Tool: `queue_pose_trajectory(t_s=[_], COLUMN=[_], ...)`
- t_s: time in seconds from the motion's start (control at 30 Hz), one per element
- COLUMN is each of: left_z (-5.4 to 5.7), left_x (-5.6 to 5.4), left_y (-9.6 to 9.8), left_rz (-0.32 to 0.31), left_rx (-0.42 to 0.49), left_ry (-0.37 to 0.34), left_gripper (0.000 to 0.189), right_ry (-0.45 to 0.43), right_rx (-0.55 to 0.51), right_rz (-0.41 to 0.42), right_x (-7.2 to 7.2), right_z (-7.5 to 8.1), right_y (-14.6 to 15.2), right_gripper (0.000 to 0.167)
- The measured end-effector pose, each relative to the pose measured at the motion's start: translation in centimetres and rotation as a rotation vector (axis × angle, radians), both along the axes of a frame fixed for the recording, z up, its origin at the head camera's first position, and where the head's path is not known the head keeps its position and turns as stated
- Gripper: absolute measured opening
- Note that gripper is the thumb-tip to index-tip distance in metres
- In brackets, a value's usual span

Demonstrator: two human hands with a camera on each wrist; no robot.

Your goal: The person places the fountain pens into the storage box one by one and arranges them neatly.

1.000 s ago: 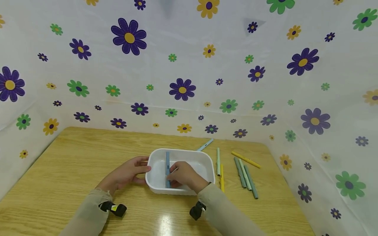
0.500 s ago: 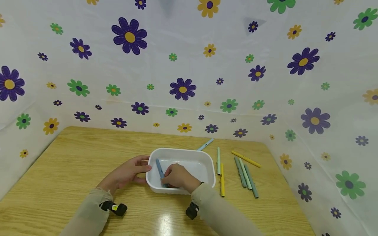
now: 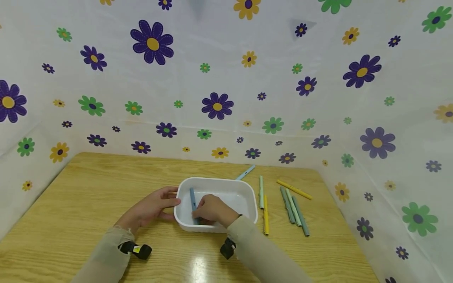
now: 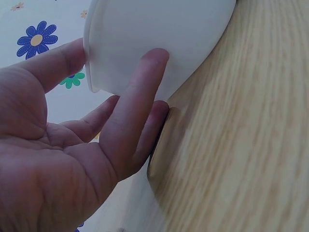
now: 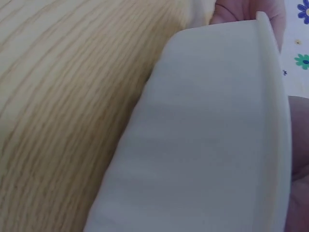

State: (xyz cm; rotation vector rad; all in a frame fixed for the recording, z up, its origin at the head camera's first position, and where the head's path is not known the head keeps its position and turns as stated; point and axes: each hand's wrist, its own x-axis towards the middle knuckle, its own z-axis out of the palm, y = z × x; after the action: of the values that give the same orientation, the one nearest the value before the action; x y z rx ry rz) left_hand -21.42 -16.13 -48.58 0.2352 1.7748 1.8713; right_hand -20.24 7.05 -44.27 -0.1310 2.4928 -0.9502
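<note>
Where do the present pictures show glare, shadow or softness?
Head view: a white glare patch on the wooden table near the bottom edge; the blue pen in the white tub looks fairly clear. Left wrist: a soft shadow on the table beside the tub. Right wrist: the tub's outer wall looks grey and soft, shadow darkening the table along its base.

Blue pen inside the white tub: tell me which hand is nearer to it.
Right. The right hand is inside the tub, its fingers at the pen's near end. The left hand is outside, against the tub's left end.
</note>
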Motion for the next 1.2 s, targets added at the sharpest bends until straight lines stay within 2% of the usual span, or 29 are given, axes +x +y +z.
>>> queue_pose_trajectory(t_s=[0.3,0.63,0.8,0.93,1.1,1.2], left_z=[-0.1,-0.3,-0.2,-0.1,0.0,-0.1], left_x=[-0.1,-0.2,-0.1,-0.1,0.0,0.0], left_y=[0.1,0.1,-0.1,-0.2,-0.1,0.0], left_rz=[-0.005,-0.003,-0.002,-0.005,-0.004,0.006], left_rx=[-0.004,-0.012,-0.003,0.005,0.002,-0.008], left_ry=[0.009,0.013,0.016,0.019,0.014,0.003], left_gripper=[0.072,0.074,0.073,0.072,0.073,0.072], right_ry=[0.029,0.022,0.008,0.051,0.193,0.264], right_rx=[-0.014,0.014,0.017,-0.033,-0.088,-0.097], right_rz=[0.048,0.024,0.032,0.059,0.11,0.068], right_x=[0.1,0.2,0.4,0.7,0.7,0.7], right_z=[0.3,0.2,1.0,2.1,3.5,4.0], right_y=[-1.2,-0.9,-0.2,1.3,5.2,8.5], right_gripper=[0.025,0.026,0.024,0.018,0.013,0.011])
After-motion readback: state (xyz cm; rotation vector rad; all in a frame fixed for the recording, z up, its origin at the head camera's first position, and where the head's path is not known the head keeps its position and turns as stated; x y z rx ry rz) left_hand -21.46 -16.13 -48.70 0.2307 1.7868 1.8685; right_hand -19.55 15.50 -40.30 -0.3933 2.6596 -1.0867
